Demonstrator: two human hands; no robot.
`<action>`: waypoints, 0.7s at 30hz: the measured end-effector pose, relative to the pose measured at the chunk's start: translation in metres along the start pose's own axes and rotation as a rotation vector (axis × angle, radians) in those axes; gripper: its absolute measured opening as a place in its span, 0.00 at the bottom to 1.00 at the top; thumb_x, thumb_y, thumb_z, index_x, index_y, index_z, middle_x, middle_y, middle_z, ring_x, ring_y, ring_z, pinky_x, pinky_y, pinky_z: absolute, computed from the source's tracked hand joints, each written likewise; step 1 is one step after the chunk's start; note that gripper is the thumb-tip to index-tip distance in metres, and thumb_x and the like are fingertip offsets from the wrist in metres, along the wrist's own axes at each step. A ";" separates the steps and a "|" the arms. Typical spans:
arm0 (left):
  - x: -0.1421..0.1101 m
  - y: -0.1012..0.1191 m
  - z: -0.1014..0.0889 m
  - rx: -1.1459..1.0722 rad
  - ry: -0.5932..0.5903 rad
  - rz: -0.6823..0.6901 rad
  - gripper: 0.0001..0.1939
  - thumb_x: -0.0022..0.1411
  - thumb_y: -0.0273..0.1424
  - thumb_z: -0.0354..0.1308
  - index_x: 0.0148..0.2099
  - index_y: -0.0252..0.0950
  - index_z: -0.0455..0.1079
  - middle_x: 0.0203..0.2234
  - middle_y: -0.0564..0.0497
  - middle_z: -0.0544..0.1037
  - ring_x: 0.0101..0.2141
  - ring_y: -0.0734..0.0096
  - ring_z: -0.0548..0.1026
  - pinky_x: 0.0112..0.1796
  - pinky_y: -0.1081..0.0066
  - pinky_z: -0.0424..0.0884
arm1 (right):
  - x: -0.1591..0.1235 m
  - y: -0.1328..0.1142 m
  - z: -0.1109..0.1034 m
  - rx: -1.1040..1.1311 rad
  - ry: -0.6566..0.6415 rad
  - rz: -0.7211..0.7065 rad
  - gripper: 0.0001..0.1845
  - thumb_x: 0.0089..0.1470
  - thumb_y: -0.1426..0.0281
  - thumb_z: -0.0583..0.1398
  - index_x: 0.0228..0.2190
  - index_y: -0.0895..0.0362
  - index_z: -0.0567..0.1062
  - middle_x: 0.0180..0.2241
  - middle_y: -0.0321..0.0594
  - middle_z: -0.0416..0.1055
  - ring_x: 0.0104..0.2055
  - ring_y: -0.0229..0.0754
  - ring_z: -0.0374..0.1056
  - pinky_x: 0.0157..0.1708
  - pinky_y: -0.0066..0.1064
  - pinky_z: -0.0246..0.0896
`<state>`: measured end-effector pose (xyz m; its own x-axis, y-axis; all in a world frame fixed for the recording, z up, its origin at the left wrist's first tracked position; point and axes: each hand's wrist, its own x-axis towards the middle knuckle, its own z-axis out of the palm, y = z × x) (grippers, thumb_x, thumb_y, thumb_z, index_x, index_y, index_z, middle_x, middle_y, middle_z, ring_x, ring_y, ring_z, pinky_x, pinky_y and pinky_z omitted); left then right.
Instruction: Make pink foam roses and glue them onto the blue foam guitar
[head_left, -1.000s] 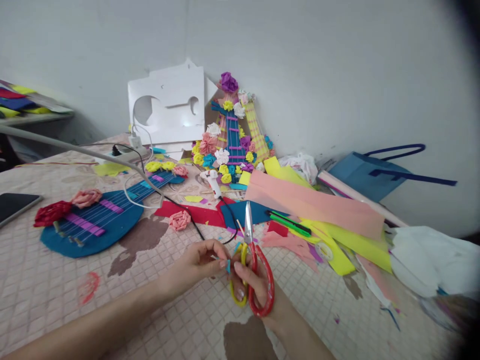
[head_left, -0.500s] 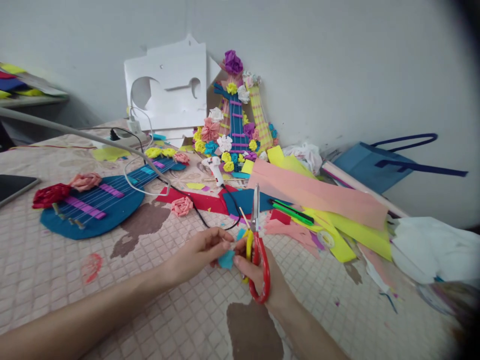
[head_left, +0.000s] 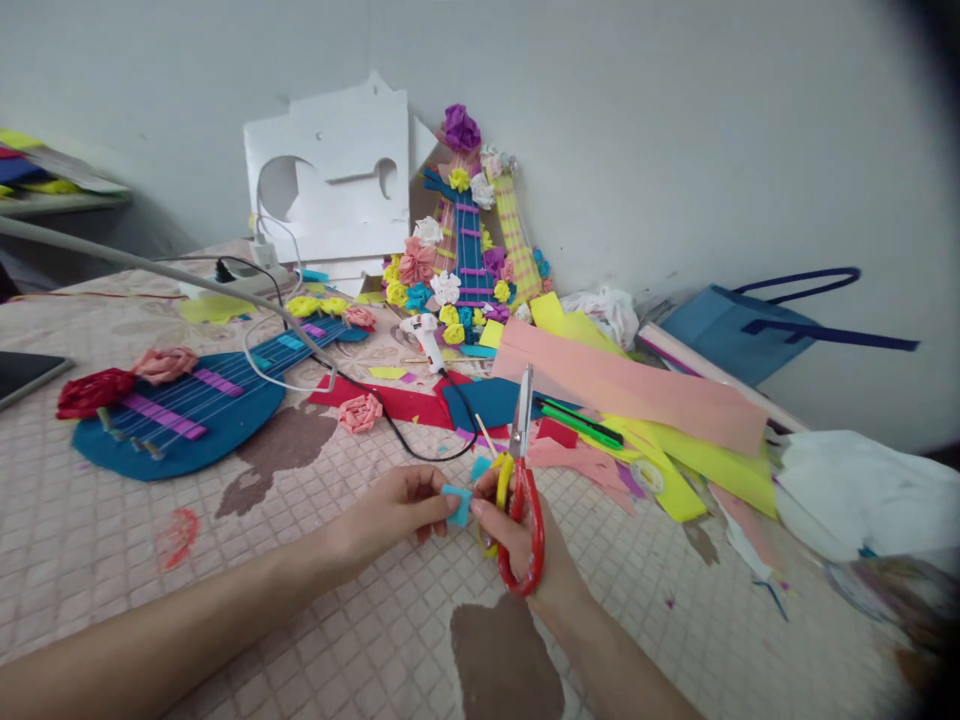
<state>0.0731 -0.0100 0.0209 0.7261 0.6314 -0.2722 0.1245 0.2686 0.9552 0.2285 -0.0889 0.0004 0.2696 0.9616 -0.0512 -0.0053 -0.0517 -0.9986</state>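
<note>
through the head view i see my left hand [head_left: 420, 505] pinching a small blue piece [head_left: 457, 508] narrowly between thumb and fingers, at the near middle of the bench [head_left: 360, 620]. my right hand [head_left: 517, 530] grips the scissors [head_left: 519, 435], blades toward 12 o'clock, probably so the points clear my fingers and its fingertips can help; they seem to meet the piece's 3 o'clock edge. the glue gun [head_left: 426, 343] lies at 11 o'clock, within easy reach, i judge. at 10, the blue guitar [head_left: 240, 430] lies flat, likely to leave its strings and roses uppermost.

my palms hide part of the piece and the lower grips, so i can't tell how the fingers thread the loops. a dark device [head_left: 30, 375] is cut off at 9 o'clock; blur hides what lies inside the white bag [head_left: 870, 500] at 3.
</note>
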 end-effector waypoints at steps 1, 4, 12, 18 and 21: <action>0.001 -0.001 0.000 -0.002 0.006 0.002 0.19 0.50 0.45 0.63 0.28 0.33 0.64 0.17 0.57 0.67 0.20 0.79 0.63 0.22 0.77 0.57 | 0.000 0.000 0.000 0.010 0.008 0.014 0.09 0.49 0.66 0.62 0.31 0.56 0.68 0.20 0.28 0.62 0.19 0.30 0.57 0.18 0.22 0.54; 0.002 -0.004 -0.002 0.027 0.009 0.004 0.19 0.50 0.44 0.62 0.28 0.34 0.63 0.18 0.57 0.67 0.21 0.78 0.63 0.22 0.76 0.56 | 0.000 0.000 0.001 0.030 0.010 0.058 0.11 0.49 0.63 0.63 0.32 0.56 0.68 0.19 0.27 0.62 0.18 0.30 0.57 0.17 0.21 0.55; 0.003 -0.004 -0.001 0.031 0.017 0.052 0.18 0.49 0.43 0.63 0.31 0.32 0.67 0.20 0.57 0.67 0.22 0.78 0.61 0.24 0.76 0.54 | 0.001 -0.001 0.001 0.033 0.021 0.066 0.13 0.46 0.64 0.64 0.32 0.56 0.68 0.23 0.29 0.64 0.19 0.29 0.58 0.16 0.20 0.54; 0.004 0.000 -0.009 -0.107 0.098 0.082 0.14 0.51 0.39 0.64 0.30 0.33 0.67 0.24 0.56 0.71 0.26 0.77 0.68 0.31 0.74 0.64 | -0.005 -0.009 -0.001 0.013 -0.041 0.055 0.16 0.53 0.55 0.59 0.32 0.55 0.67 0.18 0.27 0.57 0.18 0.30 0.54 0.18 0.22 0.51; 0.004 0.006 -0.015 -0.198 0.099 0.139 0.13 0.54 0.38 0.63 0.31 0.33 0.67 0.27 0.53 0.74 0.30 0.75 0.71 0.36 0.72 0.67 | -0.008 -0.013 -0.003 0.040 -0.145 0.092 0.23 0.54 0.48 0.54 0.32 0.56 0.67 0.19 0.28 0.56 0.18 0.31 0.53 0.18 0.23 0.49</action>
<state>0.0663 0.0047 0.0239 0.6563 0.7374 -0.1596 -0.1132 0.3054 0.9455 0.2292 -0.0968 0.0138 0.1240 0.9823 -0.1404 -0.0631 -0.1334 -0.9890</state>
